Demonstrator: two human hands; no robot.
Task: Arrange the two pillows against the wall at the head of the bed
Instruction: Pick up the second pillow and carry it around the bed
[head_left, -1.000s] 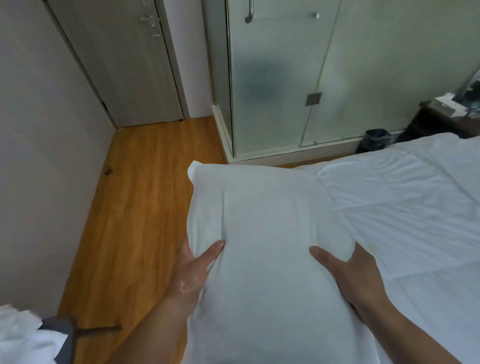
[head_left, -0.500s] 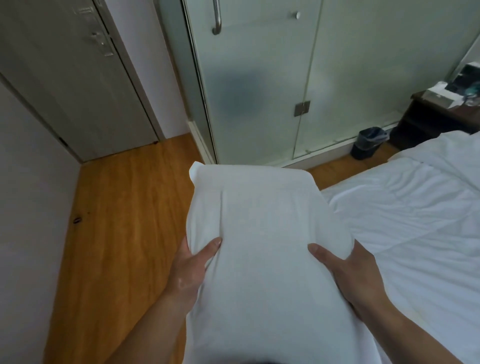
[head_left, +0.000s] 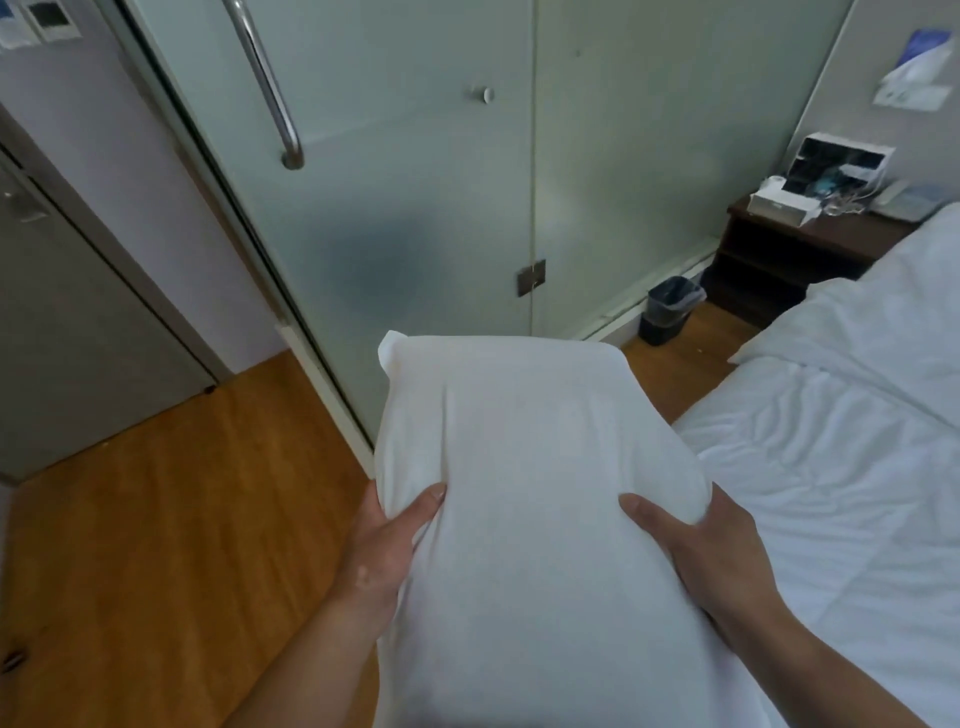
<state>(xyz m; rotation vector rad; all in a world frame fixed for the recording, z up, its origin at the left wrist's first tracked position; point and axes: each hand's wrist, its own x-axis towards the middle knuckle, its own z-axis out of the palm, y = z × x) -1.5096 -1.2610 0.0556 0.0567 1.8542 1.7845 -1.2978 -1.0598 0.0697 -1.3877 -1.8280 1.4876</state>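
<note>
I hold a white pillow (head_left: 535, 499) lengthwise in front of me, above the bed's left edge and the wooden floor. My left hand (head_left: 384, 545) grips its left side, thumb on top. My right hand (head_left: 701, 545) grips its right side the same way. The bed (head_left: 831, 493) with a rumpled white duvet lies to the right. A second white pillow (head_left: 893, 322) rests on the bed at the far right, near the nightstand.
A frosted glass shower enclosure (head_left: 415, 208) with a steel handle stands straight ahead. A dark nightstand (head_left: 779, 260) with boxes and a small black bin (head_left: 667, 309) sit beside the bed's far end. A grey door (head_left: 62, 322) is at the left.
My view has swung right and up while I carry the pillow: the door slid off to the left, and the nightstand and the second pillow came into sight. Both hands keep their grip.
</note>
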